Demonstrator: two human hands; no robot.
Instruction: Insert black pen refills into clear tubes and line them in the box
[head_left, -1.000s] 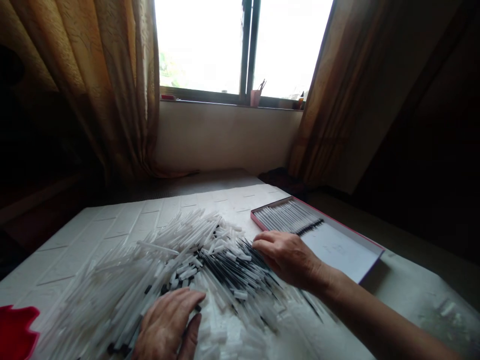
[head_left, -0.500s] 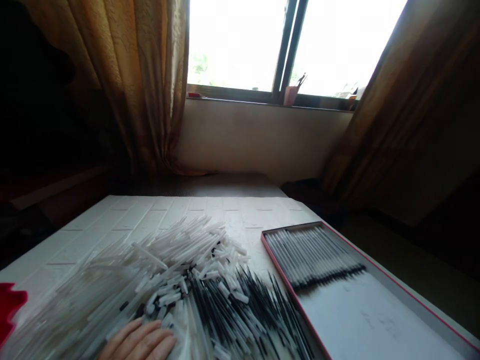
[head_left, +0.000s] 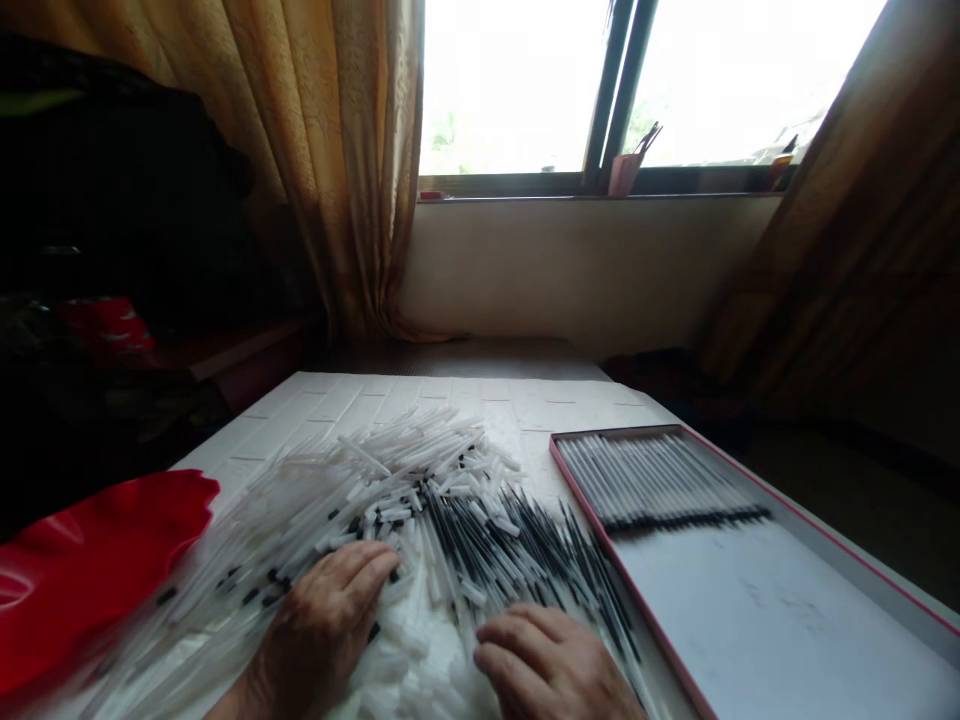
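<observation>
My left hand (head_left: 322, 620) rests over a pile of small white caps (head_left: 397, 510), its fingers curled together. Whatever lies under its fingertips is hidden. Below the dark refills (head_left: 487, 545) is my right hand (head_left: 551, 665), fingers bent inward toward the left hand; I cannot make out what it grips. The refills are thin, with black pointed ends fanned toward the far side. Translucent white tubes (head_left: 405, 450) lie heaped behind the caps, and more spread to the left. Between my hands is a whitish jumble of small clear pieces (head_left: 420, 660), blurred.
On the right a shallow red-rimmed box (head_left: 750, 600) holds a row of pen-like sticks (head_left: 660, 480) at its far end. A red wavy-edged dish (head_left: 97, 560) stands at the left. The white brick-patterned tabletop (head_left: 352, 400) faces a window with curtains (head_left: 337, 150).
My view has swung left and the scene shifted right. My right hand has come into view, and more of my left hand and the red dish shows.
</observation>
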